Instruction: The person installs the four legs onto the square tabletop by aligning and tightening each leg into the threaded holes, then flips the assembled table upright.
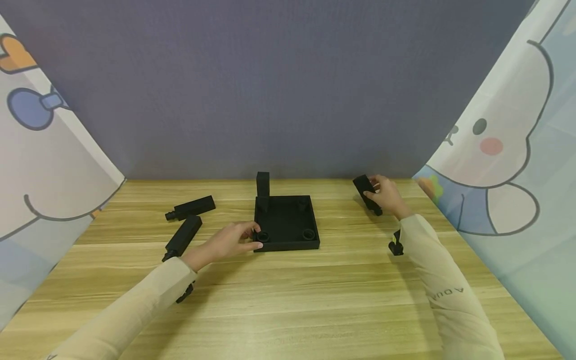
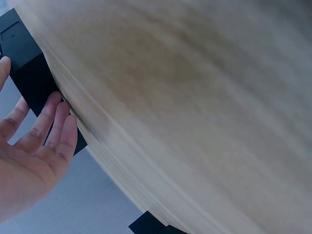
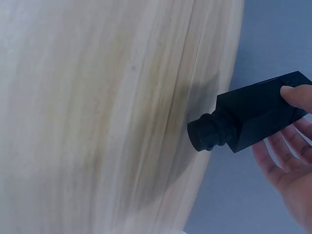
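A shallow square black tray (image 1: 288, 220) has round sockets in its corners. One rectangular black leg (image 1: 263, 185) stands upright at its back left corner. My left hand (image 1: 234, 240) grips the tray's front left corner, thumb at the front wall and fingers by the left side; the left wrist view shows the fingers (image 2: 61, 114) against the black wall. Off to the right, my right hand (image 1: 386, 196) holds another black leg (image 3: 263, 107) by its block part, tilted above the table. The round stepped end of that leg points away from the palm in the right wrist view.
Two similar black legs, a far one (image 1: 193, 207) and a nearer one (image 1: 183, 237), lie left of the tray. A small black part (image 1: 396, 246) lies beside the right sleeve, and another dark piece (image 1: 184, 293) shows by the left sleeve. A grey panel (image 1: 288, 90) stands behind the table.
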